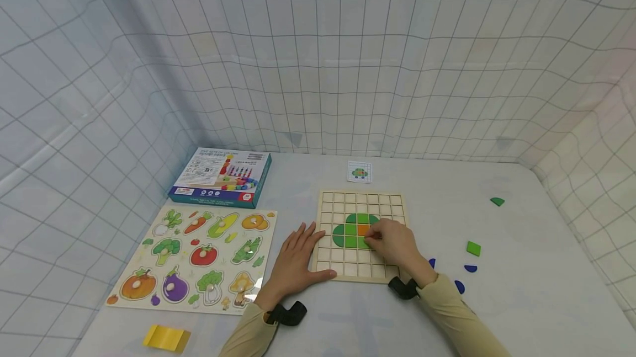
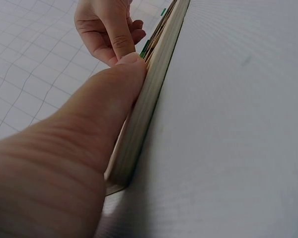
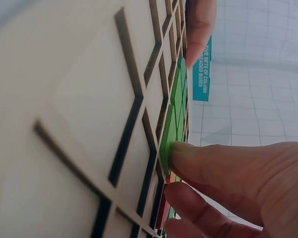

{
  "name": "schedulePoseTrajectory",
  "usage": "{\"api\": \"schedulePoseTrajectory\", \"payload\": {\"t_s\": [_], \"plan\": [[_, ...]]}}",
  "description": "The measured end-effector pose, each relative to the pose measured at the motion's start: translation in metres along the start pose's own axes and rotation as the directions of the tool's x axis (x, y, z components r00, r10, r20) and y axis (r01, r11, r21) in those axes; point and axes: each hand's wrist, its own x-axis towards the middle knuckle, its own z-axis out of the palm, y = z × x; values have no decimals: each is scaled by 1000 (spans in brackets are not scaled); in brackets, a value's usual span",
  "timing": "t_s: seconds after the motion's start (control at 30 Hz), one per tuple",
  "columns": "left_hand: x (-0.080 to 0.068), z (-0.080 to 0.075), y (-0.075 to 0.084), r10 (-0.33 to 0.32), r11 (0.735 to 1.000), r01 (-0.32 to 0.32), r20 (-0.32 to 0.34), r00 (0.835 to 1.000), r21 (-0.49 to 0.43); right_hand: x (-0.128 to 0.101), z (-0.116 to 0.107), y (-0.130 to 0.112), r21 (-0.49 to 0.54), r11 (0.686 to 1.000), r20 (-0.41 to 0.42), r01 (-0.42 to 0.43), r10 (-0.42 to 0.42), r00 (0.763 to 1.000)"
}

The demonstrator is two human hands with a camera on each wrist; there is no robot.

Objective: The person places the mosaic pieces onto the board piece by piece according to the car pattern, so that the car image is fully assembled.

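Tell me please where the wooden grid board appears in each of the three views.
Head view: the wooden grid board lies centre, on the table, under both hands.
Left wrist view: only its edge, running diagonally from the top centre down, with the left hand's thumb against it.
Right wrist view: it fills the left side, seen very close.
Shared landmark: the green tiles set in the board.

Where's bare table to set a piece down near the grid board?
Free: the strip between the grid board and the back netting, beside the pattern card; also the right side beyond the green square. Crowded: left, where the left hand and the vegetable puzzle sit.
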Motion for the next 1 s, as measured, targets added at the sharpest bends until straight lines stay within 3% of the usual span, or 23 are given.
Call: {"api": "schedulePoseTrajectory", "payload": {"t_s": [0.57,0.83,1.0], "plan": [[0,0,0,-9,1000,9,3,1000,-2,-9,-3,3,-6,1000,70,-9,9,998],[0,0,0,-8,1000,8,3,1000,-2,-20,-9,3,46,999,100,-26,22,995],[0,0,0,4,1000,-4,-7,1000,-14,-29,-18,12,51,999,70,-8,4,998]]}}
